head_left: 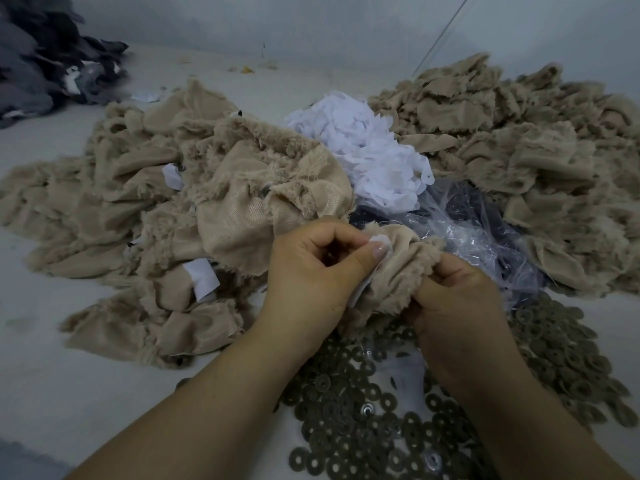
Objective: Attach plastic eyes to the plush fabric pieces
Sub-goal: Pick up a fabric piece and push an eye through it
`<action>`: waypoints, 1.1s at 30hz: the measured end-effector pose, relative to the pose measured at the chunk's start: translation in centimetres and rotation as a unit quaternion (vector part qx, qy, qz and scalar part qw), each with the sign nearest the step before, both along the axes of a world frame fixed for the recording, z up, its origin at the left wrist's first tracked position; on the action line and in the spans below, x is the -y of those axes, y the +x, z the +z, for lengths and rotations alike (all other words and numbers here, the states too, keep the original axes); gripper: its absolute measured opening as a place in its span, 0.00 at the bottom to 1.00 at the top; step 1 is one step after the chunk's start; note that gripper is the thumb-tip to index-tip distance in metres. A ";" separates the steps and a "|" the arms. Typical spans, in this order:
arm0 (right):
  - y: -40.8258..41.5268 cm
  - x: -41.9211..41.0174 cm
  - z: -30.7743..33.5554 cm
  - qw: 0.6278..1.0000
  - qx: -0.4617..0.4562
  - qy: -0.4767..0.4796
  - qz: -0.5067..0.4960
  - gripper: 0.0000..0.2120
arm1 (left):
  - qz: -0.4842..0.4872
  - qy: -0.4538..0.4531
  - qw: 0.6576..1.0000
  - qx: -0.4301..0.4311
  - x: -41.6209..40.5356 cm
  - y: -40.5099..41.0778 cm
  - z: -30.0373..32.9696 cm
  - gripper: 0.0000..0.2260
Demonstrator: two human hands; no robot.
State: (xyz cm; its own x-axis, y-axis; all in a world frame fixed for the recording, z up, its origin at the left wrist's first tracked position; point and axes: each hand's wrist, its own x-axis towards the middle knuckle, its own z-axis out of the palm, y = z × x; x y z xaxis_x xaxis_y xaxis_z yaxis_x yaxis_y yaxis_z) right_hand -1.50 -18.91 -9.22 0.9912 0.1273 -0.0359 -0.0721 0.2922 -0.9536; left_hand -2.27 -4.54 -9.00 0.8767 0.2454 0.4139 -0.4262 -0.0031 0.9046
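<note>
Both hands pinch one beige plush piece (391, 271): left hand (311, 271) at 9 o'clock, right hand (457, 303) at 3, fingers curled.

So the plush piece (391, 271) being worked on is a small beige scrap, fuzzy on one side with a smooth woven backing, all bunched up. A little white patch (379, 242) sits on its backing near the top edge. Off to the left there's a big messy heap of plush pieces (166, 216), some with white patches showing, and another pile of beige pieces (519, 150) to the right. Can't make out any plastic eye on the bunched piece, too scrunched to tell.
</note>
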 end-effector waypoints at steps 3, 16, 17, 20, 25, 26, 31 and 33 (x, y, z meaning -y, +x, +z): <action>0.1 0.0 0.2 0.998 -0.019 0.064 0.022 0.15 | 0.015 0.028 0.999 0.031 0.1 -0.1 0.1 0.02; 0.4 -0.3 0.2 0.983 -0.078 0.150 0.067 0.22 | -0.084 0.054 0.994 0.039 0.0 -0.2 0.4 0.02; 0.4 -0.2 0.1 0.984 -0.076 0.146 0.067 0.22 | -0.081 0.052 0.995 0.031 0.1 -0.3 0.4 0.04; 0.4 -0.2 -0.1 0.988 -0.061 0.135 0.051 0.19 | -0.060 0.001 0.998 -0.005 0.0 -0.2 0.4 0.07; 0.5 -0.1 0.0 0.988 -0.050 0.137 0.042 0.19 | -0.051 0.026 0.997 -0.056 0.0 -0.1 0.0 0.04; 0.5 -0.1 0.0 0.989 -0.040 0.132 0.045 0.20 | -0.046 0.034 0.997 -0.054 0.0 -0.1 0.1 0.03; 0.5 -0.3 -0.2 0.988 -0.049 0.137 0.048 0.14 | -0.001 0.026 0.999 -0.028 -0.1 -0.2 0.3 0.02; 0.5 -0.3 -0.1 0.986 -0.056 0.154 0.043 0.15 | 0.004 0.027 0.999 -0.027 -0.2 -0.2 0.3 0.03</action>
State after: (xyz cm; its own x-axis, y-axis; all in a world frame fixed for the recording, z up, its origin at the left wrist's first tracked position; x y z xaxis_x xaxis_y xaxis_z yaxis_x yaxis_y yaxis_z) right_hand -0.95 -18.63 -9.33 0.9681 0.2334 -0.0908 -0.2093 0.5546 -0.8054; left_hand -2.45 -4.32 -8.74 0.8966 0.2303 0.3782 -0.3758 -0.0558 0.9250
